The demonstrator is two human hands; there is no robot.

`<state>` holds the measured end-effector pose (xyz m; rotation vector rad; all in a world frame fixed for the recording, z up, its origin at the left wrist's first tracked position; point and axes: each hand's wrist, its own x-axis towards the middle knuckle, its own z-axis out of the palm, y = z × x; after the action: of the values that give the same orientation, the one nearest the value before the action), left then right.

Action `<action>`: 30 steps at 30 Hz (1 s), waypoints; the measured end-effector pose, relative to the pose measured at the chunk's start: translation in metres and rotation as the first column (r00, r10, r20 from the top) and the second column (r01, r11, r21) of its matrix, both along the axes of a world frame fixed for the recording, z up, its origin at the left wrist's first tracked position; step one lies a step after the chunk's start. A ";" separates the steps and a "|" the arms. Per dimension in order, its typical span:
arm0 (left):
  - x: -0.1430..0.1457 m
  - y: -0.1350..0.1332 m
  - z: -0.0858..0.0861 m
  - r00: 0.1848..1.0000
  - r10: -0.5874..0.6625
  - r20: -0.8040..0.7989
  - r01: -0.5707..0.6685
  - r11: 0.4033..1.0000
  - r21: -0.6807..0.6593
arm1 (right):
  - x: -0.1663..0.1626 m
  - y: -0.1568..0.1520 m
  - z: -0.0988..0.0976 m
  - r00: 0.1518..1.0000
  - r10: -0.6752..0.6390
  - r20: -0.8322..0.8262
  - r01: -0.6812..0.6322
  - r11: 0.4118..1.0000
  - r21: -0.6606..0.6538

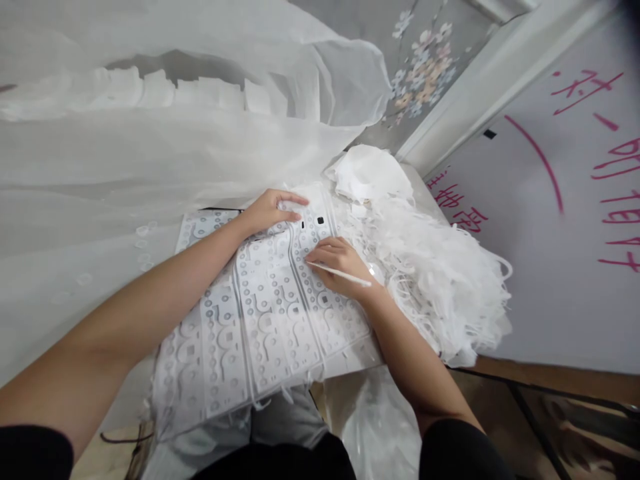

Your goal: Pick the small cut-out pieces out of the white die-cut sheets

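Note:
A white lace sheet (260,313) with rows of cut-out circles and squares lies across a board on my lap. My left hand (273,208) rests flat on its far edge, fingers stretched out and pressing the lace down. My right hand (336,264) is curled on the lace's right side, pinching a thin white stick-like tool (340,273) that lies across the fingers.
A heap of white trimmed strips (440,280) and crumpled white fabric (370,172) sits to the right. Sheer white tulle (150,133) fills the left and back. A white board with pink writing (565,200) stands at right.

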<state>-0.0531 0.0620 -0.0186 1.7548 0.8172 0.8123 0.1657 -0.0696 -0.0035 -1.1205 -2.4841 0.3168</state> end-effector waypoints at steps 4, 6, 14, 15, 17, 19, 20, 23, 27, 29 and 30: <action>0.000 -0.002 0.002 1.000 0.009 -0.023 -0.009 1.000 0.011 | -0.003 -0.002 0.000 0.989 0.041 0.143 -0.057 0.992 0.109; 0.000 -0.002 0.003 0.999 0.020 -0.038 -0.020 1.000 0.013 | -0.003 -0.002 -0.001 0.981 0.044 0.187 -0.073 0.986 0.151; 0.000 -0.004 0.003 1.000 0.010 -0.013 -0.010 1.000 0.027 | -0.008 -0.003 -0.012 0.984 -0.083 0.158 0.062 0.989 0.137; 0.000 -0.004 0.004 1.000 0.012 -0.012 -0.011 1.000 0.021 | -0.009 -0.003 -0.014 0.987 -0.104 0.125 0.090 0.990 0.111; 0.000 -0.006 0.004 1.000 0.009 -0.005 -0.009 1.000 0.012 | -0.009 0.000 -0.018 0.984 -0.173 0.043 0.171 0.984 0.053; 0.001 -0.006 0.005 1.000 0.005 0.000 -0.005 1.000 0.001 | -0.007 0.004 -0.020 0.965 -0.255 -0.055 0.255 0.967 -0.003; 0.001 -0.006 0.006 1.000 0.004 0.000 -0.004 1.000 -0.005 | -0.004 0.007 -0.020 0.951 -0.288 -0.110 0.286 0.958 -0.033; 0.001 -0.005 0.005 1.000 -0.005 0.004 0.005 1.000 -0.002 | 0.008 0.014 -0.014 0.895 -0.340 -0.290 0.317 0.940 -0.125; 0.001 -0.002 0.001 1.000 -0.020 0.010 0.020 1.000 0.002 | 0.033 0.016 0.003 0.804 -0.372 -0.463 0.283 0.925 -0.253; 0.001 -0.001 -0.001 1.000 -0.019 0.008 0.019 1.000 0.003 | 0.042 0.015 0.010 0.803 -0.362 -0.473 0.213 0.916 -0.340; 0.001 -0.001 -0.001 1.000 -0.017 0.009 0.017 1.000 0.007 | 0.045 0.014 0.013 0.815 -0.352 -0.461 0.177 0.908 -0.380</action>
<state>-0.0519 0.0613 -0.0196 1.7604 0.7932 0.8118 0.2110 -0.0555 0.0093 -1.2851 -1.8039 0.8442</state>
